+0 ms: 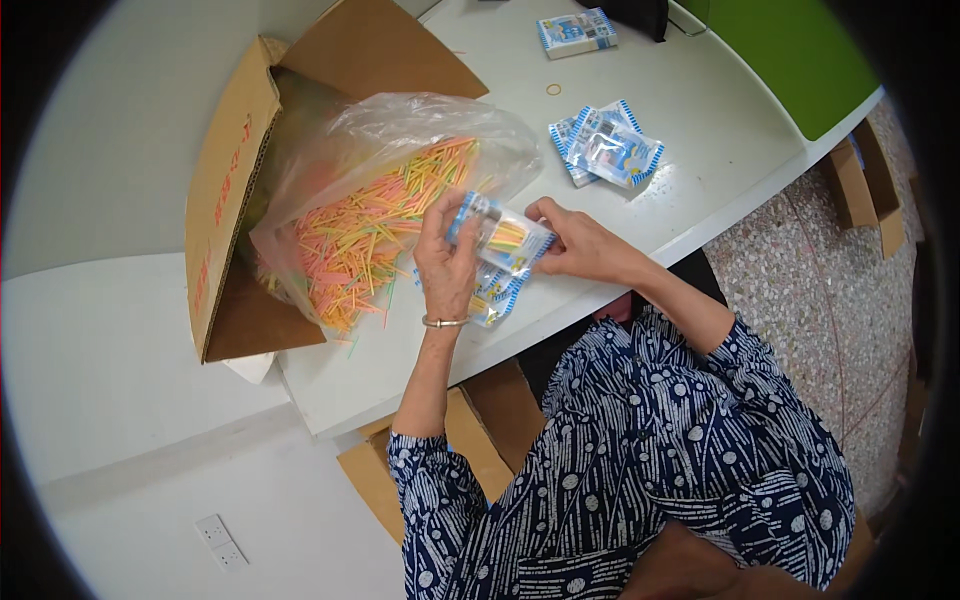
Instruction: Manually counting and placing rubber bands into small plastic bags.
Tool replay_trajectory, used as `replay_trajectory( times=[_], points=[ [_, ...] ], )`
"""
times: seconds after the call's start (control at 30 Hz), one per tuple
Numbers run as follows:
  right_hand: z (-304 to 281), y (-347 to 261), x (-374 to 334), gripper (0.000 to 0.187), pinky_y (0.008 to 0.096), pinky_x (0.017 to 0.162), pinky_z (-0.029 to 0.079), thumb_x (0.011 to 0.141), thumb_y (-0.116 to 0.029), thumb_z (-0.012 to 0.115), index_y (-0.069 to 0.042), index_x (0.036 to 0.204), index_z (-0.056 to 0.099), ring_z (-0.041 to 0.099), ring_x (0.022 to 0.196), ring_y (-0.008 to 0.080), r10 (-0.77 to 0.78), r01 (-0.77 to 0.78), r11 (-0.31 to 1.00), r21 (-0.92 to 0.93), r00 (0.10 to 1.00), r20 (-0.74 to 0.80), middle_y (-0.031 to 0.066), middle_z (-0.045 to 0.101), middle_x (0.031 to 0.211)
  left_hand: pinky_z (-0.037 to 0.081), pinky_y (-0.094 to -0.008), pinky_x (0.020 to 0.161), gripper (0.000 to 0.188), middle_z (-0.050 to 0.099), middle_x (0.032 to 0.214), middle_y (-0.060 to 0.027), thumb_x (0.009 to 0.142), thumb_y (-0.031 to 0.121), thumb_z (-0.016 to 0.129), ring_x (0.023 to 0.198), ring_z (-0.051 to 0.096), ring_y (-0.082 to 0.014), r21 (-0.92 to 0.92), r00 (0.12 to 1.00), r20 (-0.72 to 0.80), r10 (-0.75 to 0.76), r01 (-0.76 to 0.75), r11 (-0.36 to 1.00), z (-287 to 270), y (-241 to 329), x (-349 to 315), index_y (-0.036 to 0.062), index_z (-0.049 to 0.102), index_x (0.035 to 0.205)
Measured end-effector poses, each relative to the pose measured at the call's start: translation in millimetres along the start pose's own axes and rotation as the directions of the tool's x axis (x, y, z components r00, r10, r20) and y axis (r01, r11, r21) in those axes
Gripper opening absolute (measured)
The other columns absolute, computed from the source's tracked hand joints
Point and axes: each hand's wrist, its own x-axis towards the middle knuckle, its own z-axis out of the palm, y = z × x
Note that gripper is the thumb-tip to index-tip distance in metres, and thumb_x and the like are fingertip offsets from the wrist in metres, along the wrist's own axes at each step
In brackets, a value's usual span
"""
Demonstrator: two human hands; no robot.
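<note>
A small clear packet with blue-and-white striped ends (pixel 503 236) is held above the table, with yellow and pinkish sticks showing through it. My left hand (pixel 445 262) grips its left end between thumb and fingers. At its right end, my right hand (pixel 590 245) is closed with thumb and fingertips pinching the edge. Just below lie more of these packets (pixel 493 298), partly hidden by the held one and my left hand. Left of my hands, a heap of thin pastel sticks (pixel 365 235) spills in an open clear plastic bag (pixel 425 112).
The bag comes out of a cardboard box (pixel 228 215) lying on its side at the left. Several packets (pixel 612 150) are stacked farther right on the white table (pixel 700 165). Beyond are a rubber band (pixel 553 89) and another packet bundle (pixel 577 33). Open cardboard (pixel 465 435) sits below the near edge.
</note>
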Motion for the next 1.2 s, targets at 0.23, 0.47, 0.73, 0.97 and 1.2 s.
replay_trajectory(
  times=[0.23, 0.47, 0.73, 0.97, 1.2],
  points=[
    [-61.7, -3.4, -4.6, 0.044, 0.0396, 0.08, 0.042, 0.076, -0.019, 0.069, -0.001, 0.113, 0.053, 0.052, 0.094, 0.031, -0.486, -0.094, 0.637, -0.765, 0.722, -0.493, 0.0157, 0.055, 0.102, 0.043, -0.0398, 0.083, 0.029, 0.057, 0.106, -0.0139, 0.081, 0.007, 0.06, 0.098, 0.055, -0.0314, 0.608, 0.981, 0.096, 0.166, -0.19, 0.771, -15.2, -32.7, -22.7, 0.0001, 0.055, 0.108],
    [-90.4, 40.0, 8.3, 0.024, 0.0408, 0.086, 0.037, 0.076, -0.012, 0.065, -0.003, 0.098, 0.058, 0.047, 0.1, 0.0299, -0.349, -0.231, 0.653, -0.722, 0.754, -0.557, 0.0121, 0.052, 0.11, 0.034, -0.0426, 0.09, 0.03, 0.049, 0.118, -0.0147, 0.079, 0.012, 0.063, 0.106, 0.045, -0.0323, 0.7, 0.937, 0.182, 0.297, -0.336, 0.63, 2.4, -11.4, -12.5, 0.0007, 0.057, 0.106],
    [-81.6, 11.7, 6.3, 0.016, 0.0407, 0.084, 0.036, 0.077, -0.006, 0.064, -0.004, 0.091, 0.057, 0.047, 0.1, 0.0273, -0.595, -0.052, 0.591, -0.805, 0.645, -0.479, 0.0096, 0.052, 0.111, 0.036, -0.04, 0.091, 0.031, 0.056, 0.109, -0.0141, 0.079, 0.016, 0.067, 0.104, 0.048, -0.0312, 0.438, 0.942, 0.173, 0.287, -0.334, 0.834, 28.9, 17.1, 22.7, 0.0015, 0.058, 0.104],
    [-55.7, -19.0, 4.5, 0.02, 0.036, 0.082, 0.038, 0.077, -0.009, 0.065, -0.003, 0.093, 0.056, 0.052, 0.09, 0.0272, -0.515, 0.277, 0.747, -0.604, 0.816, -0.264, 0.0091, 0.058, 0.093, 0.044, -0.0286, 0.078, 0.025, 0.063, 0.093, -0.0083, 0.082, 0.014, 0.066, 0.087, 0.057, -0.0168, 0.124, 0.978, 0.171, 0.12, -0.142, 0.982, 37.3, 27.1, 31.6, -0.0005, 0.061, 0.102],
    [-29.5, -10.2, 17.3, 0.025, 0.0254, 0.061, 0.041, 0.079, -0.016, 0.068, 0.001, 0.095, 0.06, 0.051, 0.069, 0.0082, -0.131, 0.136, 0.99, 0.026, 0.979, -0.159, 0.0029, 0.058, 0.079, 0.045, -0.02, 0.066, 0.014, 0.065, 0.082, -0.0014, 0.087, 0.009, 0.06, 0.074, 0.057, -0.0053, -0.014, 0.996, 0.072, -0.05, 0.051, 0.999, 17.1, 14.7, 11.5, -0.0018, 0.063, 0.095]
  ],
)
